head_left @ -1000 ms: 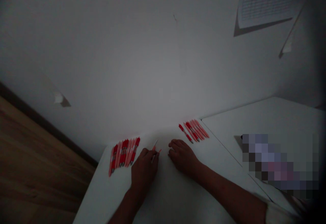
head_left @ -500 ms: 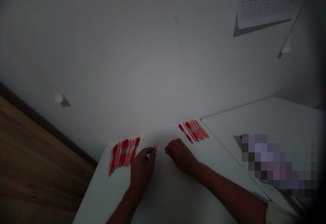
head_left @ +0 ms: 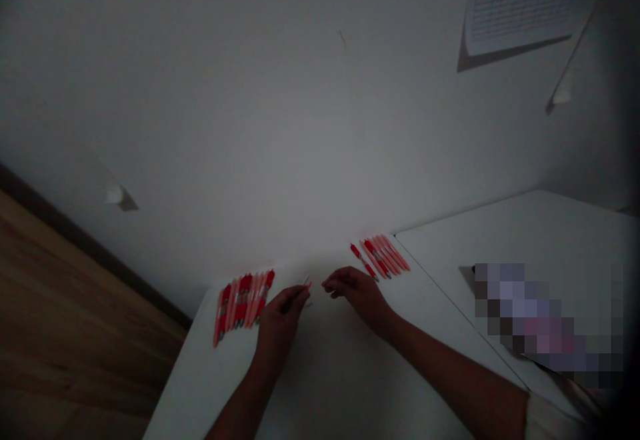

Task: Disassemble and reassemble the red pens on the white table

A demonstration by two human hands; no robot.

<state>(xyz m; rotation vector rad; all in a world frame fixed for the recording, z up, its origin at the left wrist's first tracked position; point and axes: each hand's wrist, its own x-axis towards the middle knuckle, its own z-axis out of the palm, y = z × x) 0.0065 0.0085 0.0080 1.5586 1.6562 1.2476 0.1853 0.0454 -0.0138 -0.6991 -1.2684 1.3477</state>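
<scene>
My left hand (head_left: 279, 328) rests on the white table (head_left: 330, 380), its fingertips pinched on a thin pale pen part (head_left: 306, 291), which is small and dim. My right hand (head_left: 358, 293) holds nothing visible, its curled fingers pointing left towards that part. Just beyond it lies a group of red and pink pens (head_left: 381, 257), side by side at a slant. A larger row of red and pink pens (head_left: 243, 305) lies left of my left hand, close to its knuckles.
A second white table surface (head_left: 505, 240) adjoins on the right, with a pixelated patch (head_left: 545, 313) on it. A white wall (head_left: 260, 127) with a sheet of printed paper (head_left: 520, 7) rises behind. A wooden floor (head_left: 65, 333) shows at lower left.
My right hand has moved slightly up and towards the far edge of the table. My left fingers have closed more tightly on the pale pen part.
</scene>
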